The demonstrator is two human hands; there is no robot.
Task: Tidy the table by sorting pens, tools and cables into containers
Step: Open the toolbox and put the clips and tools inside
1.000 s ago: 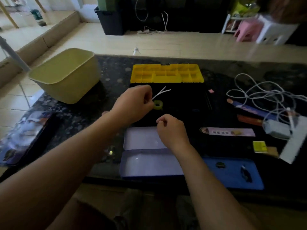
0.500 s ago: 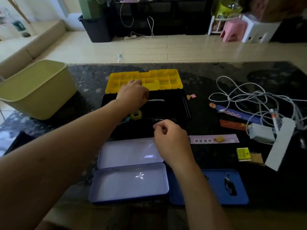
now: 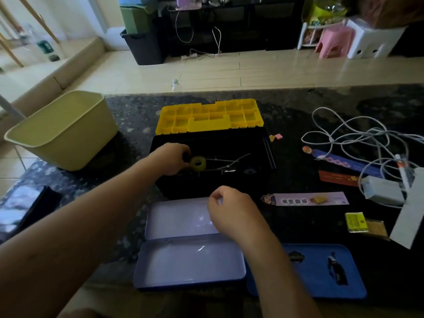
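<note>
A black toolbox point(image 3: 257, 180) stands open mid-table, its yellow compartment lid point(image 3: 208, 117) tipped back. My left hand point(image 3: 171, 158) reaches inside it, fingers curled against a yellow tape roll point(image 3: 198, 164) standing on edge. White cable ties point(image 3: 229, 162) lie loose in the box just right of the roll. My right hand point(image 3: 231, 212) hovers over the open lavender pencil tin point(image 3: 183, 265), fingers curled with thumb on forefinger; nothing shows in it. A tangle of white cables point(image 3: 358, 143) and a grey charger point(image 3: 380, 191) lie at the right.
A pale yellow bin point(image 3: 62, 131) stands at the far left. Bookmarks point(image 3: 305, 199), small erasers point(image 3: 276, 137), a yellow packet point(image 3: 355, 222) and a white strip point(image 3: 410, 216) lie on the right. A blue tin lid point(image 3: 321, 271) sits front right, a dark glossy packet point(image 3: 20, 207) front left.
My left hand has gone down into the toolbox and let go of the white cable ties, which now lie on its floor. The right hand has stayed over the tin.
</note>
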